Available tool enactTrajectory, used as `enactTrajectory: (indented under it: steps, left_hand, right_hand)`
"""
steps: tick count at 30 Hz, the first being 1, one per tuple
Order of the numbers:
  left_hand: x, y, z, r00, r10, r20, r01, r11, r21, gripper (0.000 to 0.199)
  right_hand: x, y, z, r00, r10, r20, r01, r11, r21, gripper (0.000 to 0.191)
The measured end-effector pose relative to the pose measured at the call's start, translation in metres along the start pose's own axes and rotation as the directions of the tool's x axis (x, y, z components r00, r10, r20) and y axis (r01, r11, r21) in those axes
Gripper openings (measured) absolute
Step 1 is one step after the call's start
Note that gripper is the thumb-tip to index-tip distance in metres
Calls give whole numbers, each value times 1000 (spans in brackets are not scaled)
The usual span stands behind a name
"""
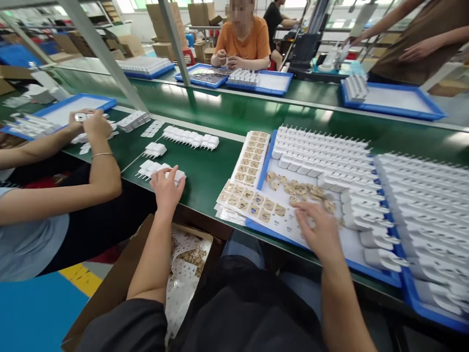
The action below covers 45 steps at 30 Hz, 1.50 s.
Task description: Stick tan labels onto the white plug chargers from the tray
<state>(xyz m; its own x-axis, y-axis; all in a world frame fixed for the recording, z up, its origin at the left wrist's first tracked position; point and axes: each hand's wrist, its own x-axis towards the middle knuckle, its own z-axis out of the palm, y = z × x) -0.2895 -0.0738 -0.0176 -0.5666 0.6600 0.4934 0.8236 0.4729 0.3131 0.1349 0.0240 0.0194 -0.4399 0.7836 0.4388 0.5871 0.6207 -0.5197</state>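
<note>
My left hand (pixel 167 188) is closed around a white plug adapter (pixel 179 176) at the right end of a short row of white plugs (pixel 152 168) on the green table. My right hand (pixel 318 227) hovers over the near edge of a blue tray, fingers partly spread, by the corner of a sticker sheet (pixel 249 200); nothing shows in it. Loose tan stickers (pixel 302 189) lie in that tray beside rows of white plugs (pixel 322 151). A second sticker sheet (pixel 252 157) stands at the tray's left edge. More plugs (pixel 190 137) lie farther back.
Another person's hands (pixel 91 123) work at the left near a blue tray (pixel 78 103). A person in orange (pixel 244 41) sits across the green belt (pixel 220 110). A second tray of plugs (pixel 432 205) is at far right. A cardboard box (pixel 128 274) stands below the table edge.
</note>
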Motion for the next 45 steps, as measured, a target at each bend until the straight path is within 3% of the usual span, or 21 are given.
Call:
enactTrajectory:
  steps: [2,4,6,9,11,13,19,27,29,35,45]
  left_hand:
    - [-9,18,-1,997,73,-24,-75,992,-102,39]
    - [-22,48,-4,973,230,-5,-224,939,-260,33]
    - [-39,83,-7,905,424,31,-373,828,-418,29]
    - [-64,128,-10,761,641,96,-490,665,-563,30]
    - [-79,145,-9,689,712,135,-507,607,-611,34]
    - [-90,151,-9,664,733,151,-504,587,-634,36]
    - [-113,149,-11,714,685,145,-474,625,-620,38]
    - [-123,146,-8,737,660,147,-471,657,-589,40]
    - [-122,149,-7,744,650,155,-460,666,-587,40]
    - [-113,162,-5,765,625,156,-447,690,-569,45]
    - [-119,161,-5,766,609,207,-430,724,-539,44]
  right_hand:
    - [-7,-15,7,991,-78,113,70,995,72,21]
    - [-14,-26,13,973,-137,184,120,988,99,22]
    - [-23,-32,14,963,-161,218,142,985,100,23]
    - [-34,-35,8,957,-165,240,146,985,94,22]
    - [-38,-36,2,956,-161,247,140,985,99,21]
    - [-39,-37,-1,958,-144,247,125,988,90,21]
    - [-30,-43,15,958,-106,268,120,992,-39,21]
    - [-21,-47,25,948,-119,295,123,992,7,14]
    - [-20,-47,23,957,-132,258,127,991,35,14]
    - [-23,-38,11,998,-68,-3,67,980,188,10]
    - [-17,-31,20,963,-115,243,128,991,-38,18]
